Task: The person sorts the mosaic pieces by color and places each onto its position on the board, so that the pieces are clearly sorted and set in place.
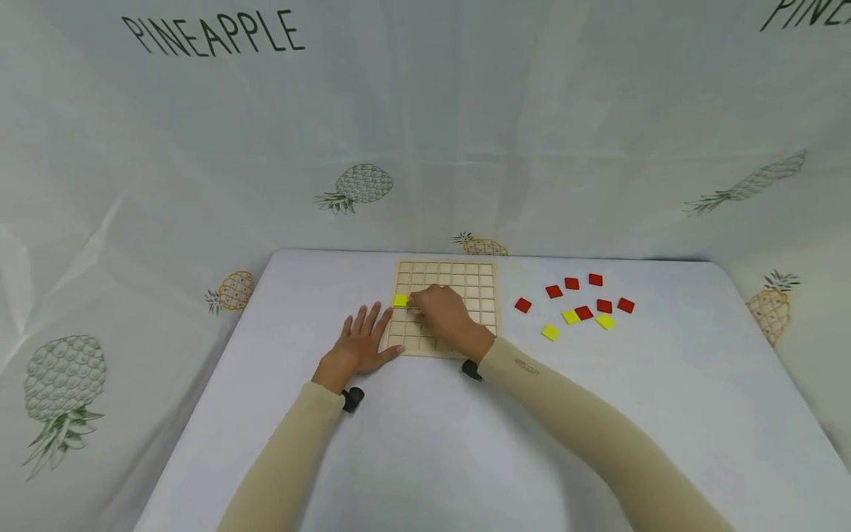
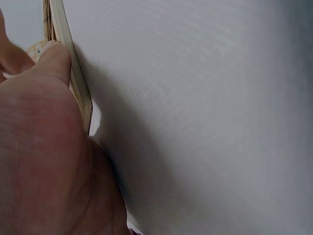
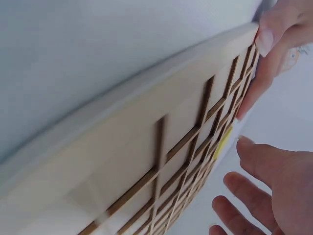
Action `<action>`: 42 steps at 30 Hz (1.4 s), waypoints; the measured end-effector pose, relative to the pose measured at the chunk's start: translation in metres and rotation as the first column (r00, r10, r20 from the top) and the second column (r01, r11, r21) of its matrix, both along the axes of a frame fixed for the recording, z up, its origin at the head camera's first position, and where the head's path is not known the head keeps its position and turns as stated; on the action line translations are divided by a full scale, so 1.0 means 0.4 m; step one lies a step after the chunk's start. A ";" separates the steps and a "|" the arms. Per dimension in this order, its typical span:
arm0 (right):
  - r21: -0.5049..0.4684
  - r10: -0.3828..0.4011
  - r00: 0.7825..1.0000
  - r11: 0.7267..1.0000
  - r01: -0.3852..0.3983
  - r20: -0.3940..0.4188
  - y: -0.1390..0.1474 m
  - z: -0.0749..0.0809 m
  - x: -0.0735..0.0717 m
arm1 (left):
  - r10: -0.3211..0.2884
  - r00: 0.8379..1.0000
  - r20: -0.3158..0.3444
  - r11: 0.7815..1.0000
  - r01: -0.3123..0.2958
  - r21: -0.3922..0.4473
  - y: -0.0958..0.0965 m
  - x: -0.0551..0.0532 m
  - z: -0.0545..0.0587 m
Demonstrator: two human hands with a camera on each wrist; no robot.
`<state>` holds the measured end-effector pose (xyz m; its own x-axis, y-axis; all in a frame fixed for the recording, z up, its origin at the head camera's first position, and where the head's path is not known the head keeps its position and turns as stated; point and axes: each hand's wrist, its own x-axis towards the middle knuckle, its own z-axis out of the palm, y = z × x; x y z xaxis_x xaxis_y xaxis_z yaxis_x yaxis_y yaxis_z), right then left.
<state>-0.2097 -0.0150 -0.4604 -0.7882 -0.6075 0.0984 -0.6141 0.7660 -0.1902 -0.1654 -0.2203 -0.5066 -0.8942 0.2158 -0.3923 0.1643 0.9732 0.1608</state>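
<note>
A pale wooden grid board (image 1: 480,281) lies flat on the white table. One yellow square tile (image 1: 400,301) sits in its leftmost column, also visible on the far side of the board in the right wrist view. My left hand (image 1: 362,346) rests spread at the board's left edge, its thumb on the near left corner. Over the board's left half is my right hand (image 1: 444,316), fingertips right beside the yellow tile. In the right wrist view, its thumb (image 3: 254,152) and loosely bent fingers stand apart, with nothing seen between them.
Right of the board, several red tiles (image 1: 554,292) and a few yellow tiles (image 1: 550,332) lie scattered on the table (image 1: 412,458). A pineapple-printed cloth (image 1: 532,133) hangs behind the table and along its sides.
</note>
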 end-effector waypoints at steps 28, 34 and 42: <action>-0.026 -0.249 0.965 0.968 0.248 -0.079 0.471 -0.035 0.131 | 0.012 1.000 -0.019 0.998 -0.011 0.065 -0.009 0.013 0.019; -0.007 -0.285 0.957 0.958 0.285 -0.061 0.522 -0.050 0.149 | 0.012 0.999 -0.035 0.998 -0.010 0.063 -0.006 0.015 0.012; -0.018 -0.244 0.965 0.970 0.244 -0.096 0.547 -0.049 0.172 | 0.006 1.000 -0.028 0.997 -0.004 0.071 0.002 0.017 0.009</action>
<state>-0.1410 0.2038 -0.4799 -0.8991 -0.3973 0.1840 -0.4245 0.8939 -0.1441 -0.1587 -0.2195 -0.5029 -0.9058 0.2372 -0.3512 0.1645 0.9605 0.2245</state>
